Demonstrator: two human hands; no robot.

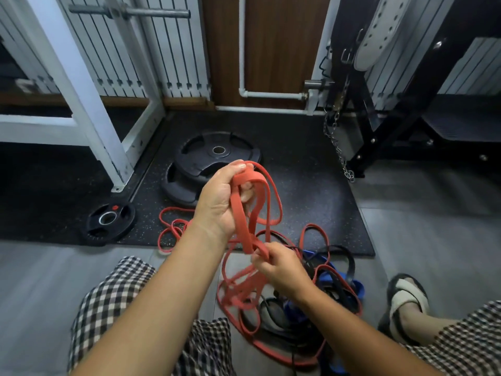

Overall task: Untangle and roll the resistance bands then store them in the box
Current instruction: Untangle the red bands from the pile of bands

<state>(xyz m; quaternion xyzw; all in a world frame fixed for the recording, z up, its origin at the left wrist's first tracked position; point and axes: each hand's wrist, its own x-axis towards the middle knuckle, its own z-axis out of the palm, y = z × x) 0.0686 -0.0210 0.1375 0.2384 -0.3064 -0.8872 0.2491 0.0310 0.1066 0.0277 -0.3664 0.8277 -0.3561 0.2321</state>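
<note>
My left hand [222, 196] is raised over the floor and grips several loops of a red resistance band [261, 202]. Lower down, my right hand [279, 267] pinches strands of the same red band where they cross. Below the hands, more red band hangs into a tangled heap on the floor, mixed with black bands [339, 256] and a blue band [333, 278]. Another red loop [169, 229] lies on the mat to the left. No box is in view.
Two black weight plates [214, 161] are stacked on the dark speckled mat [311, 191], with a smaller plate [109, 221] to the left. A white rack frame [89, 109] stands at left, a black bench frame with a chain [339, 150] at right. My sandalled foot [406, 294] rests at right.
</note>
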